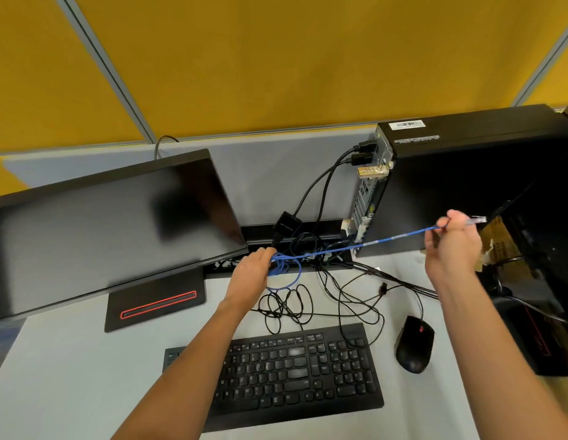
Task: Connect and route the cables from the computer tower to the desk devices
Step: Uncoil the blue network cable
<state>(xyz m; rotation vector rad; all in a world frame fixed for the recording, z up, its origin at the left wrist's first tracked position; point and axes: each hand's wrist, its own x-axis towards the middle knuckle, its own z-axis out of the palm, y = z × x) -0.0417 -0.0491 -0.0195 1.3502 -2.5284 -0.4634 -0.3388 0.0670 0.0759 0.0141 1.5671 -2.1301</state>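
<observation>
Blue cable point(400, 237) stretched taut across the back of the table point(70, 369), in front of the computer tower point(466, 185). Right hand point(452, 246) pinches it just behind the clear plug point(476, 220), fingers curled. Left hand point(252, 269) grips the bundled blue loops beside the monitor point(111, 227). Black cables point(339, 300) tangle behind keyboard point(295, 376) and mouse point(414, 344).

I see my right hand point(454, 239) at three o'clock pinching the blue cable point(400, 236) near its plug; my left hand point(251, 268) grips its coil by the monitor point(102, 223).
</observation>
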